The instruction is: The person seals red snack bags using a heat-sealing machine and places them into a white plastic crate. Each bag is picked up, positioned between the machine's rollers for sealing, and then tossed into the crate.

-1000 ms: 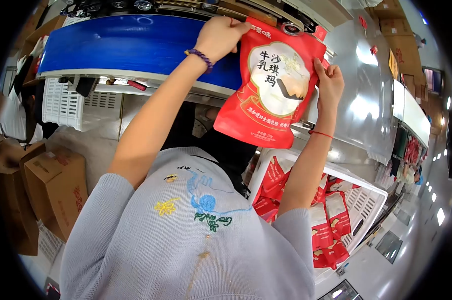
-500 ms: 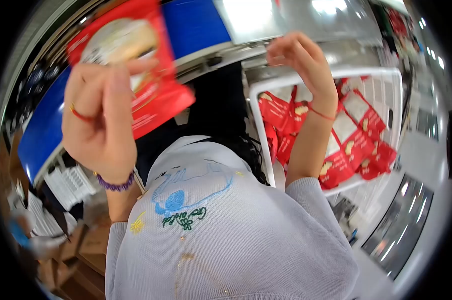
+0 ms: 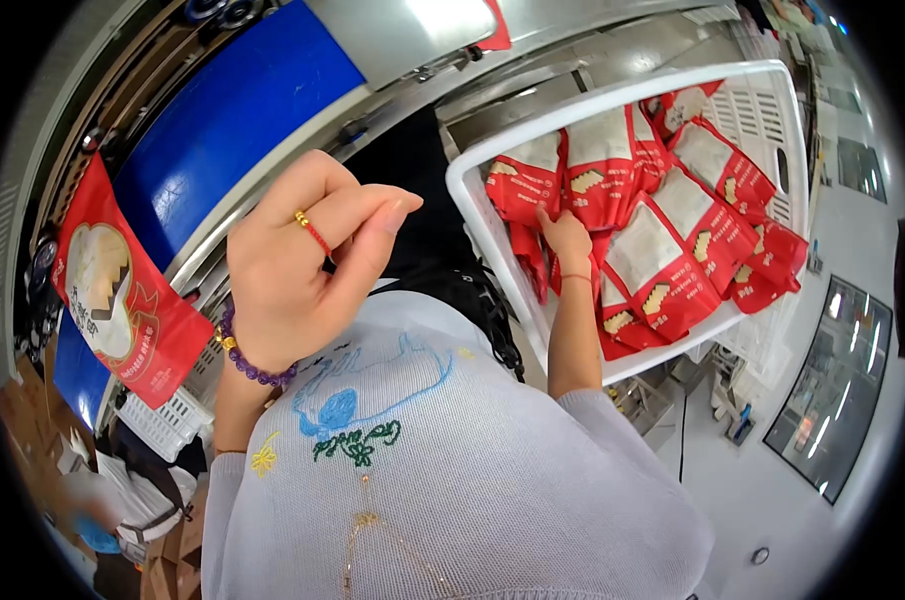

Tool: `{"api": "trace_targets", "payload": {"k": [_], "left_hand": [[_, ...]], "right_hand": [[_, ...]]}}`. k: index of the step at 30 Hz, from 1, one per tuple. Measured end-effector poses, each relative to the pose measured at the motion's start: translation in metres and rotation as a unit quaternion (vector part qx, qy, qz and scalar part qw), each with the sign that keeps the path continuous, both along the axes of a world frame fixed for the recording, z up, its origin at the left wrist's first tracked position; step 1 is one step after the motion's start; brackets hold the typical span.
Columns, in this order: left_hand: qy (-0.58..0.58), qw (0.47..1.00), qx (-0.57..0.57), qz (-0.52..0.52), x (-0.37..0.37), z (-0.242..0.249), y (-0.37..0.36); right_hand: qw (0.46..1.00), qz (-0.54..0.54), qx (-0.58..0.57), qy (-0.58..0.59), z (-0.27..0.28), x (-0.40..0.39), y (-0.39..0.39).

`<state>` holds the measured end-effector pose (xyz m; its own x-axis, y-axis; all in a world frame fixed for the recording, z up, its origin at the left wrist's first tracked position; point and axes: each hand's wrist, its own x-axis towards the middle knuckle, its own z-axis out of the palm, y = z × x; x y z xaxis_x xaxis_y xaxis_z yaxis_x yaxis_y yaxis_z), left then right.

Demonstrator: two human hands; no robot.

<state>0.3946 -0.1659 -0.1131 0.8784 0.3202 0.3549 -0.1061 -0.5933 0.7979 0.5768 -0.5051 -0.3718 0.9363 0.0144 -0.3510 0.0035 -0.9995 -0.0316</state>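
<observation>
My left hand (image 3: 303,262) hangs in the air above my chest, fingers loosely spread and holding nothing. A red snack pouch (image 3: 123,300) with a white picture lies flat on the blue conveyor belt (image 3: 233,120), to the left of that hand and apart from it. My right hand (image 3: 565,235) reaches into the white plastic crate (image 3: 473,205) on my right. Its fingers curl on the lower edge of a red pouch (image 3: 598,160) among several like pouches stacked there.
A steel machine housing (image 3: 413,30) runs behind the belt. A white slotted basket (image 3: 168,425) sits under the belt at the left. Another person (image 3: 113,500) stands at the lower left beside cardboard boxes. Grey floor lies to the right.
My left hand let go of the red pouch, which now lies on the belt. My right hand dropped into the crate onto a pouch. My view swung right and down.
</observation>
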Motion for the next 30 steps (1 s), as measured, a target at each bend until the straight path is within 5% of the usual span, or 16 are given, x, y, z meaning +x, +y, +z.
{"api": "trace_targets", "payload": {"k": [2, 5, 8, 10, 11, 13, 14, 15, 16, 19, 21, 22, 24, 25, 28, 30], "left_hand": [[0.009, 1.000, 0.020, 0.022, -0.012, -0.001, 0.008], [0.040, 0.995, 0.009, 0.089, -0.032, -0.002, 0.017], [0.069, 0.987, -0.066, 0.132, -0.042, -0.017, 0.022], [0.090, 0.986, -0.107, 0.092, -0.044, -0.028, 0.026], [0.097, 0.988, -0.114, 0.049, -0.041, -0.031, 0.026], [0.098, 0.989, -0.101, -0.036, -0.036, -0.039, 0.024], [0.094, 0.989, -0.081, -0.078, -0.033, -0.047, 0.020], [0.086, 0.981, -0.104, -0.140, -0.030, -0.051, 0.018], [0.055, 0.977, -0.143, -0.149, -0.024, -0.054, 0.007], [-0.131, 0.961, -0.209, -0.126, -0.010, -0.064, 0.000], [-0.135, 0.952, -0.273, -0.019, -0.016, -0.059, 0.002], [-0.145, 0.891, -0.430, -0.006, -0.020, -0.050, 0.000], [-0.070, 0.891, -0.425, 0.142, -0.035, -0.049, 0.010], [-0.072, 0.885, -0.417, 0.192, -0.036, -0.047, 0.016], [-0.046, 0.879, -0.445, 0.166, -0.044, -0.041, 0.028], [-0.029, 0.910, -0.381, 0.160, -0.043, -0.044, 0.027]], "right_hand": [[0.990, 0.047, -0.084, 0.098, -0.027, 0.019, -0.004], [0.965, -0.063, 0.156, 0.199, 0.000, 0.045, 0.013], [0.748, -0.213, 0.557, 0.291, 0.095, 0.045, 0.052], [0.658, -0.147, 0.674, 0.301, 0.157, 0.027, 0.074], [0.658, -0.143, 0.674, 0.304, 0.184, 0.012, 0.085], [0.528, -0.159, 0.803, 0.224, 0.218, -0.023, 0.108], [0.528, -0.154, 0.803, 0.228, 0.218, -0.030, 0.112], [0.403, -0.023, 0.850, 0.340, 0.217, -0.036, 0.119], [0.378, 0.016, 0.846, 0.375, 0.224, -0.047, 0.128], [0.303, 0.090, 0.832, 0.455, 0.246, -0.078, 0.151], [0.121, 0.109, 0.831, 0.532, 0.260, -0.077, 0.163], [0.103, 0.136, 0.829, 0.532, 0.269, -0.071, 0.163], [0.144, 0.193, 0.858, 0.454, 0.284, -0.050, 0.160], [0.207, 0.209, 0.876, 0.383, 0.288, -0.041, 0.159], [0.661, 0.280, 0.694, 0.048, 0.285, -0.054, 0.187], [0.671, 0.214, 0.693, 0.154, 0.247, -0.066, 0.201]]}}
